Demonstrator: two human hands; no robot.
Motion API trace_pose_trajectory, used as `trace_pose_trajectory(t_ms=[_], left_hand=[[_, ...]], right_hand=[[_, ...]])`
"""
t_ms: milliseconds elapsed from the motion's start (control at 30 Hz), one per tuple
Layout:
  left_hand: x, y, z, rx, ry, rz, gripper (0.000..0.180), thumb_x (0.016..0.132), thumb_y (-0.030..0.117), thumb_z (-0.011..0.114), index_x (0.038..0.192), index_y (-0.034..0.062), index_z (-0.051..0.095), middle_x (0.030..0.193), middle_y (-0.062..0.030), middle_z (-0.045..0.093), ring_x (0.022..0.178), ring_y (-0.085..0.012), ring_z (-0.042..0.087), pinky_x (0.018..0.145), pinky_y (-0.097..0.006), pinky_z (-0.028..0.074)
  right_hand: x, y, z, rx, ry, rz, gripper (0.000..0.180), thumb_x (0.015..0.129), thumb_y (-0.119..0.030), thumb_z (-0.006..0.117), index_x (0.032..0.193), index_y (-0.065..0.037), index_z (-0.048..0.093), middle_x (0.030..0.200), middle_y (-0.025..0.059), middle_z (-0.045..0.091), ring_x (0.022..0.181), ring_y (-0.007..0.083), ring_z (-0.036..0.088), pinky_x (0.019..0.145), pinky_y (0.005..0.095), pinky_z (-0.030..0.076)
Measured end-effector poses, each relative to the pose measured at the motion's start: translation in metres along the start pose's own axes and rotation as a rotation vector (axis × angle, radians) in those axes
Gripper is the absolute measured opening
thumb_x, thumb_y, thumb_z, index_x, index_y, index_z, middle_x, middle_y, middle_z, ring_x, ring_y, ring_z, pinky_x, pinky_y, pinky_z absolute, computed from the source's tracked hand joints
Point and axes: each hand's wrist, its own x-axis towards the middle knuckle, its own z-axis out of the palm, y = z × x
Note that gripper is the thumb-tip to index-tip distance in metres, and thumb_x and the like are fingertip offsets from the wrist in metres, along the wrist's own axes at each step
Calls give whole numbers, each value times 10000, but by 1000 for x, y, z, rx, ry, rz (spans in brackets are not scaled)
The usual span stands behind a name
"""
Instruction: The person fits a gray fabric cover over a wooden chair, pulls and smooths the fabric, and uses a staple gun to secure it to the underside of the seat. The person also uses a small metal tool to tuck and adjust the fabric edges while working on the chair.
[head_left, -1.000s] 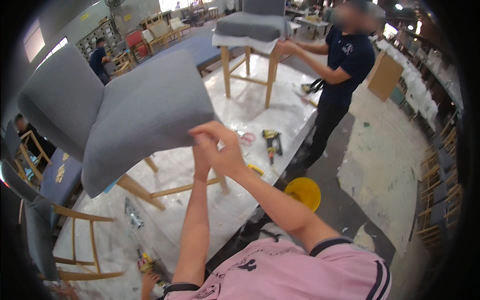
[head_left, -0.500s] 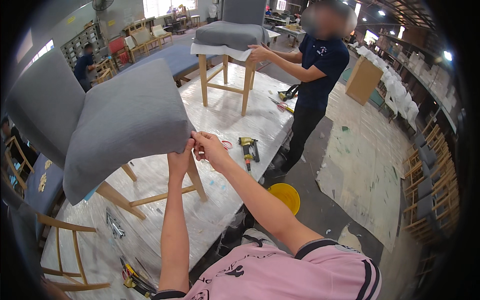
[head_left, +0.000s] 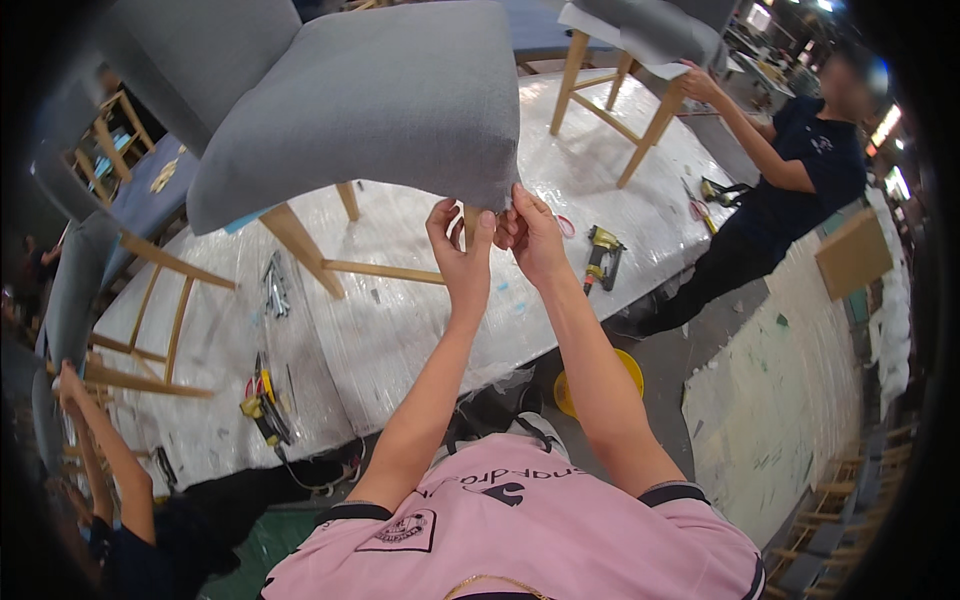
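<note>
A grey upholstered chair (head_left: pixel 370 100) with pale wooden legs stands on a plastic-covered worktable (head_left: pixel 400 320) in front of me. Both my hands meet at the lower front corner of its seat. My left hand (head_left: pixel 458 240) pinches the grey fabric edge from the left. My right hand (head_left: pixel 530 230) grips the same edge from the right, fingers curled under the cushion. A chair leg shows just behind my fingers.
A yellow-black staple gun (head_left: pixel 601 255) lies on the table to my right, another tool (head_left: pixel 262 405) to the left. A person in dark clothes (head_left: pixel 800 170) holds a second chair (head_left: pixel 640 40) at the far end. A yellow bucket (head_left: pixel 600 385) stands on the floor. Someone's arm (head_left: pixel 100 450) reaches up at lower left.
The view has swung so the chair seat now fills the upper middle. My hands stay together at its front corner and have closed tighter on the fabric edge.
</note>
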Motion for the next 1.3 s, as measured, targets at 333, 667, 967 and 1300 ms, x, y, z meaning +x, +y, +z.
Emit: trace_pose_trajectory(t_ms=[333, 667, 967, 1300], left_hand=[[-8, 23, 33, -111, 80, -118, 273, 1029, 316, 624, 913, 69, 635, 1006, 44, 539, 880, -48, 495, 754, -233, 391], [-4, 40, 40, 35, 80, -107, 429, 1018, 431, 608, 769, 83, 589, 616, 11, 552, 553, -64, 505, 519, -225, 387], [-1, 12, 36, 6, 106, -10, 457, 1006, 461, 615, 743, 89, 574, 700, 1, 582, 594, -103, 523, 569, -263, 416], [-8, -12, 32, 10, 133, 131, 497, 1020, 405, 608, 699, 29, 557, 1036, -31, 571, 558, -67, 516, 474, -221, 400]], right_hand=[[7, -4, -6, -6, -135, 77, 423, 1043, -406, 559, 739, -113, 530, 618, -21, 468, 560, 101, 471, 547, 268, 398], [9, -4, -11, -23, -190, 93, 441, 1027, -422, 588, 740, -90, 554, 614, 4, 518, 528, 113, 509, 525, 270, 432], [21, -5, -16, -92, -185, 61, 470, 999, -474, 617, 727, -94, 563, 625, 4, 519, 526, 118, 496, 496, 261, 419], [9, 10, -15, -119, -119, -20, 469, 1035, -432, 571, 703, -107, 508, 574, -37, 415, 473, 83, 429, 401, 251, 336]])
